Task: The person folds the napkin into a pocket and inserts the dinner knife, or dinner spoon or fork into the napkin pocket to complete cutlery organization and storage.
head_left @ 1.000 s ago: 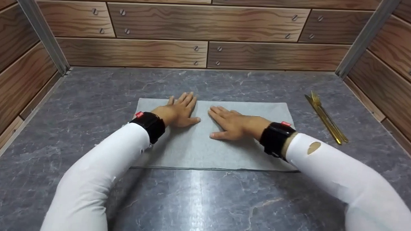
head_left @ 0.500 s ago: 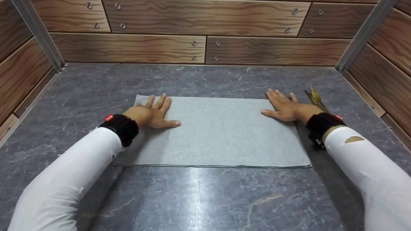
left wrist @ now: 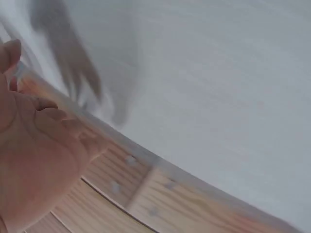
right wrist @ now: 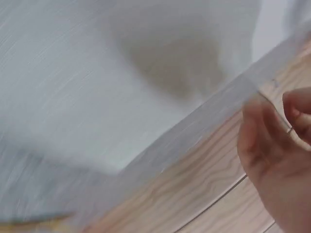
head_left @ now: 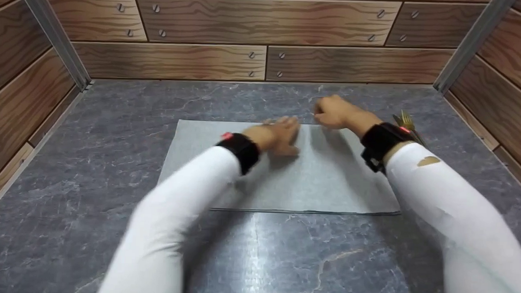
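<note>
Loosely, the right fingers (right wrist: 251, 131) curl, empty, while the left fingers (head_left: 290, 125) stretch over the cloth (head_left: 341, 190)

We've got a gray marbled table (head_left: 91, 166), pale veins, surface running past the cloth (head_left: 311, 187) on every side. We see the cloth lying flat, light gray, its near edge looking layered. Right of the cloth, toward its far side: gold fork (head_left: 406, 121) and knife (head_left: 397, 120), close together, mostly hidden from us. Glare streak nearside of the cloth.
</note>
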The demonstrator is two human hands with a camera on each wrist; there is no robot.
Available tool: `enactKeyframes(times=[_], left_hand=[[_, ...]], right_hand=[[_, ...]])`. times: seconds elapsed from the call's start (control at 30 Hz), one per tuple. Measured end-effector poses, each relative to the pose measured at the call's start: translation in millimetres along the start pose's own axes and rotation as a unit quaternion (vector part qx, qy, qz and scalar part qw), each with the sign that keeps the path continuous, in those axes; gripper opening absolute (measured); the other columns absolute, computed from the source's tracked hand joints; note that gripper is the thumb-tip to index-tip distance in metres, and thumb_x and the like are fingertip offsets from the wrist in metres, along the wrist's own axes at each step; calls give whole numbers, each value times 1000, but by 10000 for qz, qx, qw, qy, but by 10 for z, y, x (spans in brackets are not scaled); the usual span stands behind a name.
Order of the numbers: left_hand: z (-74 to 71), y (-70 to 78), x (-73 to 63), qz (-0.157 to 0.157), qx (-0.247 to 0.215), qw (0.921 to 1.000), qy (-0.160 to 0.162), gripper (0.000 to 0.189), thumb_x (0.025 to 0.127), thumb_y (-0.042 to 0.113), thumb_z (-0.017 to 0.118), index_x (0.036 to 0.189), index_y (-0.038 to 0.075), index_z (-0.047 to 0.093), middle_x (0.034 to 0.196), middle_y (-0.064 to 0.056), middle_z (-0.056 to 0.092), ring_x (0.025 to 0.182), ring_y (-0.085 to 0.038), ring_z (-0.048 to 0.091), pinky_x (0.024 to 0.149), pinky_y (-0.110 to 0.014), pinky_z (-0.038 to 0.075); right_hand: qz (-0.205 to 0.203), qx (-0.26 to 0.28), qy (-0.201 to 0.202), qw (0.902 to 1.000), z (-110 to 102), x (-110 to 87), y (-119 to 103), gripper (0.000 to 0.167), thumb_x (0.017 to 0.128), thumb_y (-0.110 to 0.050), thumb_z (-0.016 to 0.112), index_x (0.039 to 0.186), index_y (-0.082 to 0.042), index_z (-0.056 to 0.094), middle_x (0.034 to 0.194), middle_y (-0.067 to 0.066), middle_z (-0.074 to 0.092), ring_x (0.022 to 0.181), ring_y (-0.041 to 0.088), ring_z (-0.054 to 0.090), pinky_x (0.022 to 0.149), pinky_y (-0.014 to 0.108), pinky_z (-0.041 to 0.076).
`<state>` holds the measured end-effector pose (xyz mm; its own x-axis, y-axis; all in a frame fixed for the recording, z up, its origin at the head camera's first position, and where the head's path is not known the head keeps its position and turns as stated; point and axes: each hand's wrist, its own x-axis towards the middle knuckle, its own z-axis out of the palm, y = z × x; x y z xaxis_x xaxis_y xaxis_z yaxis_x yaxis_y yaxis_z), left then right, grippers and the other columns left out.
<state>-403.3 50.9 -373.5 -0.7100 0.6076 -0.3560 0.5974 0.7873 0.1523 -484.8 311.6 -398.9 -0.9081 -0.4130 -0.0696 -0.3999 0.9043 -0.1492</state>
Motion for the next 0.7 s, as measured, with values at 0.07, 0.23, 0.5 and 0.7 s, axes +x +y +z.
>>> enactKeyframes(times=[0.07, 0.23, 0.5, 0.7], left_hand=[[66, 71, 396, 111, 170, 9998, 91, 92, 118, 54, 57, 188, 8, 18, 201, -9, 10, 188, -27, 9, 154, -56, 13], [220, -227, 1267, 345, -315, 9880, 1470, 31, 111, 24, 64, 130, 4, 78, 150, -18, 77, 147, -35, 70, 127, -50, 57], [99, -517, 1360, -335, -1409, 9772, 1554, 32, 109, 26, 61, 78, 21, 60, 92, -2, 69, 98, -26, 69, 88, -36, 61], [83, -619, 1348, -952, -1522, 9801, 841, 23, 110, 26, 61, 90, 15, 65, 97, -5, 69, 81, -20, 65, 67, -28, 52]], right_hand=[[45, 187, -174, 9997, 201, 320, 168, 28, 104, -28, 57, 95, -12, 79, 76, 2, 77, 66, 22, 72, 66, 46, 62], [509, 985, -598, 9920, 108, 213, -210, 32, 104, -19, 55, 98, -3, 82, 70, -1, 73, 59, 13, 68, 58, 30, 59], [791, 2667, -910, 9562, -340, -228, -1023, 30, 101, 6, 46, 89, 8, 74, 59, -7, 63, 50, 2, 63, 53, 16, 58], [863, 2228, -925, 9666, -209, -124, -1041, 31, 103, 5, 48, 86, 5, 75, 57, -8, 60, 47, 1, 58, 50, 16, 52]])
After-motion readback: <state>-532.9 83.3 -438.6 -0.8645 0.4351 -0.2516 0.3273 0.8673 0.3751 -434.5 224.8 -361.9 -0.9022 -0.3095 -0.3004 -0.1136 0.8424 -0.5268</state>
